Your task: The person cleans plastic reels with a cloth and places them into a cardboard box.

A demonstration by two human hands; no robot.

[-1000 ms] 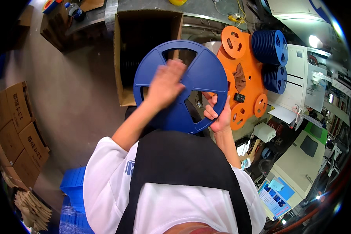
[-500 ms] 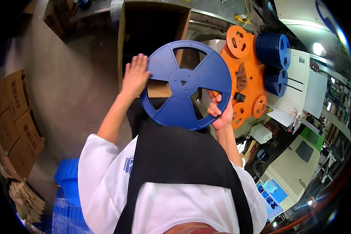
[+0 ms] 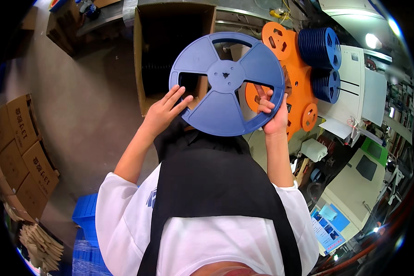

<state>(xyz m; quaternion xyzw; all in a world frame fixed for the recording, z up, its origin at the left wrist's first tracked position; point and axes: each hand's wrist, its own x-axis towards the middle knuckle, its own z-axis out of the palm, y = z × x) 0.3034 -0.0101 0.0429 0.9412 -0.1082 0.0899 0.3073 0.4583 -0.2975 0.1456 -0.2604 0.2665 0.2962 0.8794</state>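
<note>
A large blue plastic reel (image 3: 216, 112) with cut-out windows is held up in front of my black apron, tilted toward me. My right hand (image 3: 277, 120) grips its right rim, with fingers curled through a window. On the lower left edge rests my left hand (image 3: 163, 112), its fingers stretched and apart, touching the rim beside a window. Beyond the reel stands an open cardboard box (image 3: 138, 60); its dark inside shows the edges of thin discs, partly hidden by the reel.
At right, an orange plate (image 3: 300, 73) carries orange discs (image 3: 276, 40) and stacks of blue reels (image 3: 325, 48). A metal bench (image 3: 244, 17) runs behind the box. Brown cartons (image 3: 18, 152) stand at far left, with blue crates (image 3: 85, 216) at lower left.
The reel has moved up and right, along with my right hand. My left hand has slid from the reel's upper left edge to its lower left edge.
</note>
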